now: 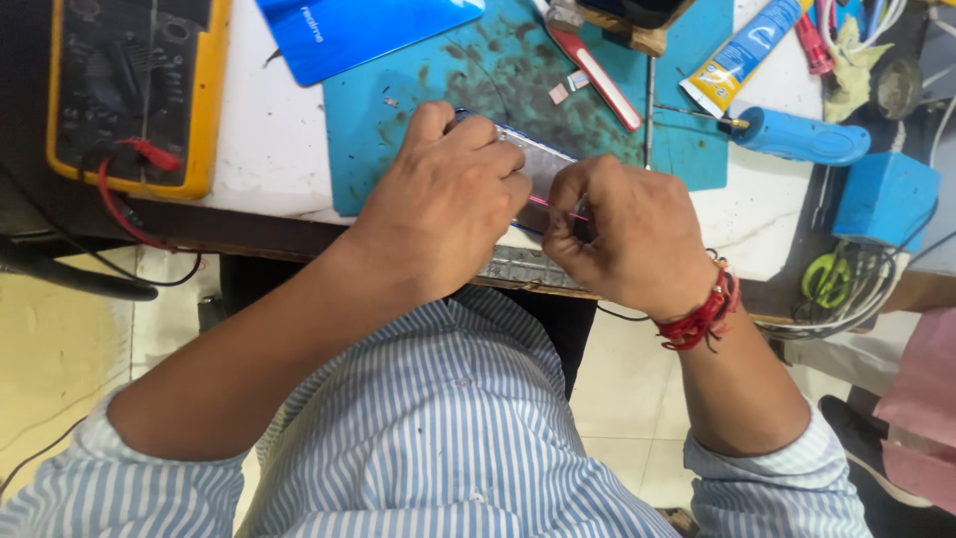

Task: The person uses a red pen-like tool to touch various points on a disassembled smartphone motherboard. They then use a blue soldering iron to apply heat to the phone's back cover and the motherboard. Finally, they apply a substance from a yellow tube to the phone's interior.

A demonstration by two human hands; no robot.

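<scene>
- Left hand [453, 194] lies curled over the near end of a slim phone [543, 169], fingers closed down on it and pinning it to the teal work mat [398, 120] at the table's [259, 159] front edge.
- Right hand [627, 234] is pinched shut on a thin pink pick [558, 207], thumb and fingertips pressed together around its rear end.
- The phone's long axis runs from upper left to lower right, slanting across the mat; only a grey strip of it shows between the two hands.
- The pick points left from the right hand toward the phone's lower edge, its tip just meeting that edge beside the left knuckles. The right hand is the nearer one to this seam.
- Hidden: most of the phone under the left palm, the exact spot where the pick's tip sits, and the far end of the pick inside the right fist.
- Off to the left sits a yellow multimeter [134, 90]; a blue phone back cover [349, 30] lies above the mat.
</scene>
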